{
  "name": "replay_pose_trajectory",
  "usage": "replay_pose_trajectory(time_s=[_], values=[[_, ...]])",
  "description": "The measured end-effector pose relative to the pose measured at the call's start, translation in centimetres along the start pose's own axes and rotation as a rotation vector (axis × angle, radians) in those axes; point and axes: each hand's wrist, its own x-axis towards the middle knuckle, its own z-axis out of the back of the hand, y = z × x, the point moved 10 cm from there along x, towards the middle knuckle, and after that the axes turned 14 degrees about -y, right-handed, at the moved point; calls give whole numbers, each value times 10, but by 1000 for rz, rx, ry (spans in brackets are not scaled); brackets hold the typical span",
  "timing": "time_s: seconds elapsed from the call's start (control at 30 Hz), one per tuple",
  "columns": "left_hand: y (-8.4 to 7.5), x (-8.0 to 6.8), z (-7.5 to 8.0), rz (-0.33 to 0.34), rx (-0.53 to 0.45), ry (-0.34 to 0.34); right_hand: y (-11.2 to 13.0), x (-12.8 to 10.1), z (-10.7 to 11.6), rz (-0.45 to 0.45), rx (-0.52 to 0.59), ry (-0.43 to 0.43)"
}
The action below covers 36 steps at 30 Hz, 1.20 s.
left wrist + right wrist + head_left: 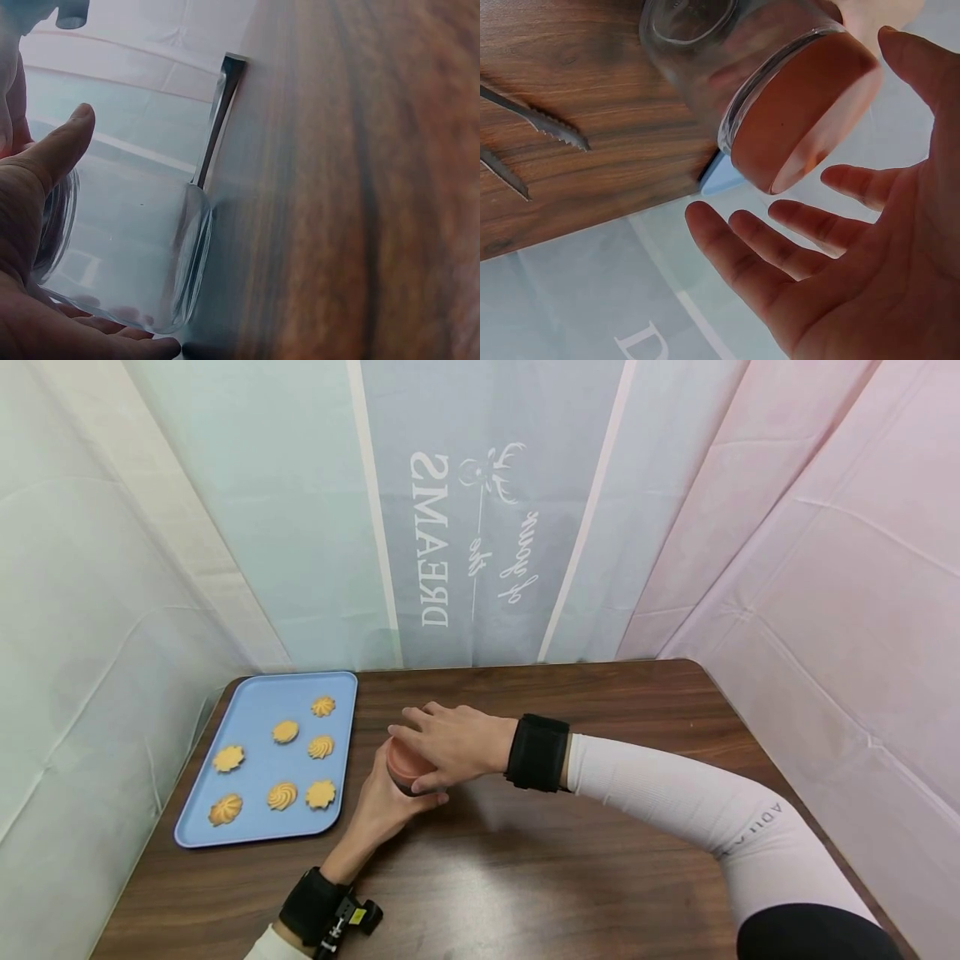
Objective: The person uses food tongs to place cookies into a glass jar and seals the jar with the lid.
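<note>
A clear jar (127, 232) with an orange-brown lid (802, 112) stands upright on the table, right of the blue tray. My left hand (384, 810) grips its side, thumb and fingers wrapped round the clear wall. Over the top is my right hand (461, 743), its fingers spread and loosely bent about the lid. In the right wrist view a gap shows between those fingers (735, 259) and the lid. Serrated metal tongs (559, 133) lie on the table beyond the jar, concealed by the right hand in the head view.
The blue tray (258, 702) at the table's left holds several yellow piped cookies (282, 796), spaced apart. A dark wood table (570, 860) stretches to the right and front. Printed cloth curtains (480, 527) close off the back and both sides.
</note>
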Motion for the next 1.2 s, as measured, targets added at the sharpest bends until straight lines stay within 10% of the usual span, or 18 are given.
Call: replay_pose_trajectory(time_s=[1.2], values=[[1, 2, -3, -46, -83, 31, 19, 11, -7, 118, -66, 51]])
